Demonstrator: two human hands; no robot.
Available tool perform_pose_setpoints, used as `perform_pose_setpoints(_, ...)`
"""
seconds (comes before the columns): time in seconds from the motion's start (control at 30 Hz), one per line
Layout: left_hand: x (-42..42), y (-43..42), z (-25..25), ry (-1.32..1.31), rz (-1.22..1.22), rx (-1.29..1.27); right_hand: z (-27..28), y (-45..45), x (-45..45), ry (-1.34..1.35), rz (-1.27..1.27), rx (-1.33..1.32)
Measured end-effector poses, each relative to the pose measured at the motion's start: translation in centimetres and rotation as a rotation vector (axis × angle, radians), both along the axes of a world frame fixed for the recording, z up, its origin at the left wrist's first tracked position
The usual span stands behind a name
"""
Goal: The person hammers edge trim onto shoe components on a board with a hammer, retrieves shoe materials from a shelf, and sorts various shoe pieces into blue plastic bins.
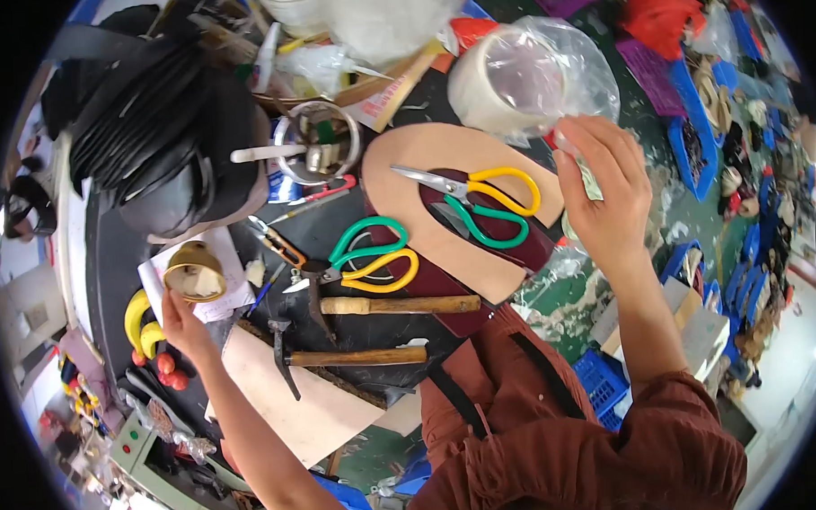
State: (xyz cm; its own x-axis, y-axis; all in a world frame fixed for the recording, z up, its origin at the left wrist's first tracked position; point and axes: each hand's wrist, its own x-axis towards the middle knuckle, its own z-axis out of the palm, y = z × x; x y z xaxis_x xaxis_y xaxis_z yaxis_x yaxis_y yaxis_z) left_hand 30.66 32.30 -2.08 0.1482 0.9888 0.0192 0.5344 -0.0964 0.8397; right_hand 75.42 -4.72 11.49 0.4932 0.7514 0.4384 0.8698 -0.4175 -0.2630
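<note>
My left hand [188, 329] is closed at the near edge of a round brownish-gold roll of tape [194, 253], above white paper [233, 252] on the dark worktop. On the right, my right hand [608, 194] pinches the edge of a clear plastic bag [590, 64] beside a white cylindrical tub [474, 91]. A small greenish slip [590, 180] shows by its palm; whether the hand holds it I cannot tell. Between my hands lie a tan U-shaped sheet [405, 156], yellow-handled scissors [504, 173] and green-handled scissors [493, 241] on dark red material.
Two wooden-handled hammers, one upper [410, 305] and one lower [358, 357], lie before me. A second scissors pair [367, 238] is near a metal ring container [355, 149] of small tools. Bananas [138, 318] sit left. A black stack [152, 120] stands at the back left.
</note>
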Motion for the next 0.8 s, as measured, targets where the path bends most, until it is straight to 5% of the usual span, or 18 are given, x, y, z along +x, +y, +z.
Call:
perform_pose_setpoints(0.07, 0.6, -1.7, 2.7, 0.397, 0.012, 0.080, -0.2, 1.5, 1.0, -0.014, 0.018, -0.008)
perform_pose_setpoints(0.13, 0.5, -3.4, 3.9, 0.488, -0.087, 0.326, -0.2, 2.3, 1.2, -0.019, 0.024, 0.006)
perform_pose_setpoints(0.23, 3.5, -6.5, 6.6, 0.538, -0.110, 0.240, -1.9, 2.7, -0.1, -0.007, 0.214, 0.203)
perform_pose_setpoints(0.4, 6.2, -7.5, 6.8, 0.560, -0.083, -0.006, -6.0, 5.7, -4.5, 0.266, 0.431, 0.052)
perform_pose_setpoints(0.57, 9.8, -7.4, 9.4, 0.457, -0.059, 0.348, -11.0, 8.8, -4.2, 0.332, 0.238, -0.183)
perform_pose_setpoints(0.8, 27.0, -2.4, 16.4, 0.493, -0.758, 0.783, -12.0, 9.2, -4.6, 0.237, 0.182, -0.345)
